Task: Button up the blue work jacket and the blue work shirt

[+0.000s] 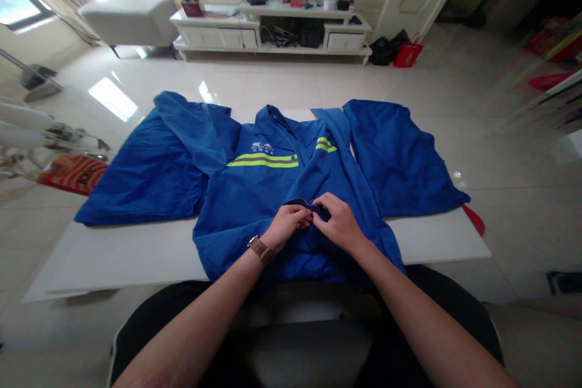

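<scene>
Right at the middle of the jacket's front, the left grip and the right grip nearly meet, each with fingers closed on a fold of the blue jacket; whether a button sits between the fingertips is too small to tell. Just behind the left grip, a brown-strapped watch circles the wrist. Around and beneath both, the jacket lies spread, its lower part reaching the near edge of the white bench. Beyond the grips, a yellow and grey reflective band crosses the chest, with a white printed logo just above it on the left and the collar farther off. Out to the left of the grips, one jacket sleeve rests over a folded blue garment; out to the right lies a second blue garment. Past that left garment is a red striped bag. Farthest ahead, across the tiled floor, stand a white low cabinet, a pale padded seat to its left and a red bag to its right.
</scene>
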### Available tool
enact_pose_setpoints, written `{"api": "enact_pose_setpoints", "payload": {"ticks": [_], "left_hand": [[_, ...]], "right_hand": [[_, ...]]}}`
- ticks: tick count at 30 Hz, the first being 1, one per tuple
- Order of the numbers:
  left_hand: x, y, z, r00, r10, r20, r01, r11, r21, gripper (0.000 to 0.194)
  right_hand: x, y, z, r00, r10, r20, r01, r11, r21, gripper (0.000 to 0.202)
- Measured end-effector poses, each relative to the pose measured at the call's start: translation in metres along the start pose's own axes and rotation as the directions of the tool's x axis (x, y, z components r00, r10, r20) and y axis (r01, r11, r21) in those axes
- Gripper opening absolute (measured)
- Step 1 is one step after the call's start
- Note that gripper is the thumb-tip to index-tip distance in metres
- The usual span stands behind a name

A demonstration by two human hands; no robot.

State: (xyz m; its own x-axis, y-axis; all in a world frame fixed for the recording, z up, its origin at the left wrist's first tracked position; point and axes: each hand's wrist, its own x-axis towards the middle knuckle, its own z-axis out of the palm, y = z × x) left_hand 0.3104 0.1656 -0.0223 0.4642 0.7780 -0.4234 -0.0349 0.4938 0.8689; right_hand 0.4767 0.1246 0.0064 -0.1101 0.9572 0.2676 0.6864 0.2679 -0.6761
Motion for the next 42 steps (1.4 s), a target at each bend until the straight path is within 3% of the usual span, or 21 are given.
{"api": "enact_pose_setpoints", "payload": {"ticks": [7, 29, 35, 39, 42], "left_hand": [[0.0004, -0.0044, -0.0012, 1.000, 0.002, -0.016, -0.002, 0.998, -0.055, 0.017], [-0.0024, -0.0061, 0.0011, 0.997, 0.078, -0.027, -0.077, 0.996, 0.046, 0.034], [-0.0030, -0.0055, 0.0028, 0.997, 0.078, -0.017, -0.077, 0.994, 0.079, 0.030], [-0.0038, -0.0055, 0.0059, 0.993, 0.113, -0.025, -0.109, 0.988, 0.112, 0.022], [-0.0035, -0.0065, 0.0085, 0.990, 0.133, -0.036, -0.128, 0.984, 0.127, 0.022]], "right_hand": [[-0.0005, 0.0001, -0.0074, 0.996, -0.039, 0.084, 0.038, 0.999, 0.007, 0.018], [-0.0032, -0.0038, -0.0069, 0.998, 0.050, 0.026, -0.051, 0.997, 0.057, 0.020], [-0.0028, -0.0046, -0.0071, 0.998, 0.065, 0.022, -0.066, 0.997, 0.045, 0.018], [-0.0024, -0.0041, -0.0071, 0.995, 0.093, 0.027, -0.094, 0.995, 0.044, 0.003], [-0.0011, -0.0025, -0.0072, 0.992, 0.120, 0.043, -0.121, 0.992, 0.032, 0.008]]}}
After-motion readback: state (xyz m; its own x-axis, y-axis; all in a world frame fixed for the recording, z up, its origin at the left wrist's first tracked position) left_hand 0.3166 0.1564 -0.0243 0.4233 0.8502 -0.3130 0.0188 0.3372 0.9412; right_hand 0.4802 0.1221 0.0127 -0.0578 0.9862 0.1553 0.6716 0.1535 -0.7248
